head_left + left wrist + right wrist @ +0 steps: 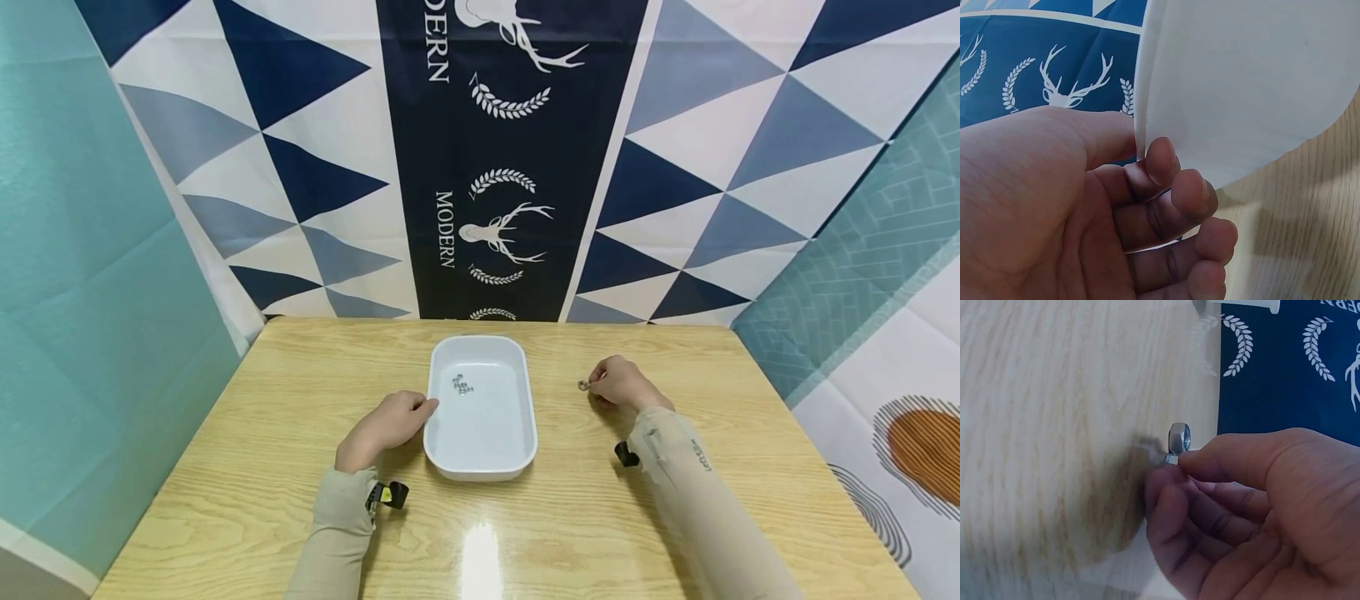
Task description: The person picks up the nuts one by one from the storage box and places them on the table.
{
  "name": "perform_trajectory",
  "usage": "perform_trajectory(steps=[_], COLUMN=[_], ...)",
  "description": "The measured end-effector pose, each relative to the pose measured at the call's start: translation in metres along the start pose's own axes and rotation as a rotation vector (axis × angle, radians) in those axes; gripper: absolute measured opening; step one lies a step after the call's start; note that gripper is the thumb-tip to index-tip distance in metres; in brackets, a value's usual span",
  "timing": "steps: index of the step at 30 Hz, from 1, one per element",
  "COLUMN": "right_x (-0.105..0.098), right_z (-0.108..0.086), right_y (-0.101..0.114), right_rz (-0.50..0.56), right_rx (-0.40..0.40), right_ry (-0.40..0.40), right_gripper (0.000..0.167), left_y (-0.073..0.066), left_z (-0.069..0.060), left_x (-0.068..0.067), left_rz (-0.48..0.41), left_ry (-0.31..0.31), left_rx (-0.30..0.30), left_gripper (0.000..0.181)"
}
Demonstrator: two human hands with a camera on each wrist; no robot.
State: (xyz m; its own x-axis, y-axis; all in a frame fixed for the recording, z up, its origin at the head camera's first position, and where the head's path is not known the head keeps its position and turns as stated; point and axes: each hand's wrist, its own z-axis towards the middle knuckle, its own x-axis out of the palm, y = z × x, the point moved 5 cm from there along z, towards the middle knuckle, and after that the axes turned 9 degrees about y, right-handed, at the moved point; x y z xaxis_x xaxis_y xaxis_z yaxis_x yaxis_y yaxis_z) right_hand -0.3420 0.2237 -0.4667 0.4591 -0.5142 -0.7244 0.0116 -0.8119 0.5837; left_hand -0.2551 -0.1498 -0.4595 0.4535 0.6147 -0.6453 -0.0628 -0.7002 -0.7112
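A white rectangular tray [480, 417] stands on the wooden table, with several small metal nuts [462, 385] grouped in its upper left part. My left hand [390, 423] pinches the tray's left rim; in the left wrist view the thumb and index finger lie on either side of the wall [1241, 81]. To the right of the tray, my right hand [621, 383] holds a shiny metal nut [1179, 437] at its thumb and index fingertips. A second bit of metal [1171, 459] shows between those fingertips, mostly hidden.
The light wooden table [300, 517] ends at a patterned cloth backdrop [487, 167] with deer heads and triangles. Teal cloth [97, 275] hangs on the left side. Small black cameras are strapped to both wrists.
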Motion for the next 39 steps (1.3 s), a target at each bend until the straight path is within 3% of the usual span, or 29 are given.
perform_trajectory(steps=[7,20,39], right_x=[-0.007,-0.012,-0.022], right_z=[-0.001,-0.004,-0.008], right_y=[0.007,0.02,0.045], right_rz=[-0.033,0.026,0.026], right_rx=[-0.024,-0.028,-0.06], right_ry=[-0.014,-0.005,-0.02], right_gripper=[0.012,0.019,0.025], left_y=[-0.001,-0.002,-0.001], left_z=[0.001,-0.001,-0.001], left_x=[-0.001,-0.001,0.0], left_rz=[0.02,0.017,0.003], left_ry=[-0.002,-0.003,0.005], left_rx=[0.0,0.005,0.005], left_gripper=[0.044,0.042,0.043])
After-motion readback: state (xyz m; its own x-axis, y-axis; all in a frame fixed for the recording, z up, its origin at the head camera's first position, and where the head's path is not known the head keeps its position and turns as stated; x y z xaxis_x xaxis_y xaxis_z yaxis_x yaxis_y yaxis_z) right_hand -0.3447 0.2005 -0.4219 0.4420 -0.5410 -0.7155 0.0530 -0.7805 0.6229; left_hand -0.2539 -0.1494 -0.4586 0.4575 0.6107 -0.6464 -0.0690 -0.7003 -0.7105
